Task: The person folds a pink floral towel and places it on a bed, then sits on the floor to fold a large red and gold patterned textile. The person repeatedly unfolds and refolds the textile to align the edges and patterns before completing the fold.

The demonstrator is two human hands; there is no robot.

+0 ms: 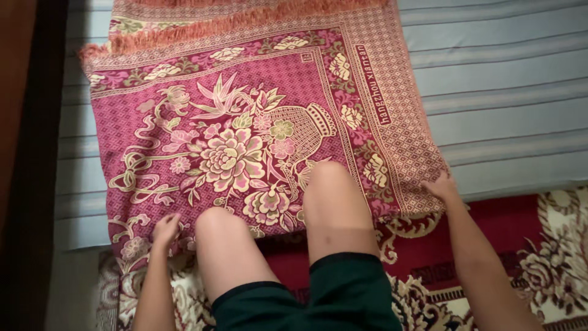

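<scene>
A magenta woven cloth [245,116] with a cream flower-and-vase pattern and an orange fringe at its far end lies spread flat in front of me. My left hand [165,230] presses on its near left corner, fingers bent on the fabric. My right hand [442,187] rests on its near right corner, fingers down on the patterned border. My two bare knees [275,208] sit against the cloth's near edge between the hands.
The cloth lies on a grey-blue striped sheet [502,92]. Under my legs is a red and cream floral carpet [545,245]. A dark wooden edge [27,153] runs along the left side.
</scene>
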